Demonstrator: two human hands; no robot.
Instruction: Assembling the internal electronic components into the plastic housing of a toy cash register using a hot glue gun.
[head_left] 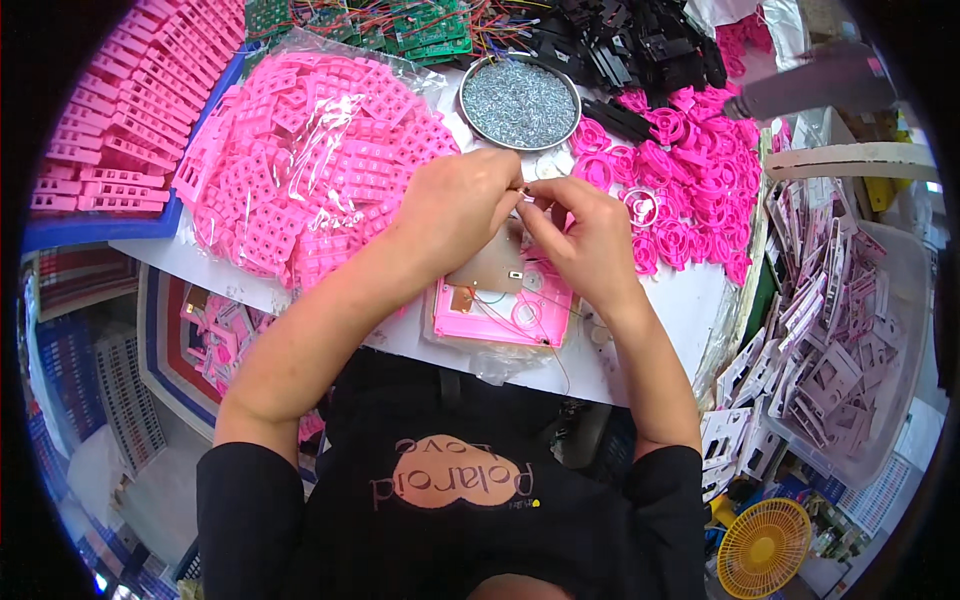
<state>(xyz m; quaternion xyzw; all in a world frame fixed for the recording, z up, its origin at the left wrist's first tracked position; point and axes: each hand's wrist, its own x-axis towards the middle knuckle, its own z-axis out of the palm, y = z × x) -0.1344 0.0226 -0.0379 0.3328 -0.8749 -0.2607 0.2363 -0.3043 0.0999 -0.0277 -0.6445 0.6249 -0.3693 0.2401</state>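
Head view, assembly bench, listed near to far. At 6 o'clock, the person's dark printed apron [455, 480]; at 5 o'clock, low beside the bench, a yellow fan grille [764, 547]. Both forearms rise from the lower edge toward centre. Under them, on the white tabletop [680, 310], lies a pink rectangular housing [500, 318] with a brown circuit board [492, 268] resting on its upper part and thin wires trailing off toward 5 o'clock.

Just above the board the two hands meet. The left hand [462, 205] is curled closed, fingertips pinched on a small pale part [524, 194] too small to identify. The right hand [588, 238] is likewise closed, its thumb and forefinger pinched at the same spot, touching the left fingertips. The hands hide the board's upper edge.

At 9 to 11 o'clock, a clear plastic bag of pink grid-shaped parts [310, 160] crowds the left hand. At 12 o'clock, a round metal dish of small screws [519, 102]. At 1 to 3 o'clock, a heap of pink ring-shaped parts [690, 170]. At 3 to 4 o'clock, a bin of pale pink frame panels [830, 330].

Farthest: stacked pink strips in a blue tray [130, 110] at 10 o'clock, green circuit boards [420, 25] and black plastic parts [640, 45] at 12 to 1 o'clock.
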